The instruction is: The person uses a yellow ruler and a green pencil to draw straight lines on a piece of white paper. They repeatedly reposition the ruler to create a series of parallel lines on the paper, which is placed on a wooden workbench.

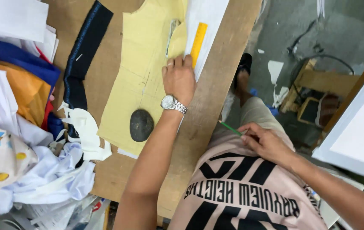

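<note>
left hand [178,79] pressed flat on yellow pattern paper [141,81] beside yellow ruler [198,43] — right hand [267,142] grasping green pencil [230,128]

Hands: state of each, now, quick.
Left hand: open, pressing flat on yellow pattern beside ruler.
Right hand: closed on green pencil.

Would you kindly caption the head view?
Left hand presses yellow paper pattern beside ruler; right hand holds green pencil.

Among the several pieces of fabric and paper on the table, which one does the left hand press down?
The left hand presses the pale yellow pattern piece, the one under the dark stone and beside the yellow ruler.
</note>
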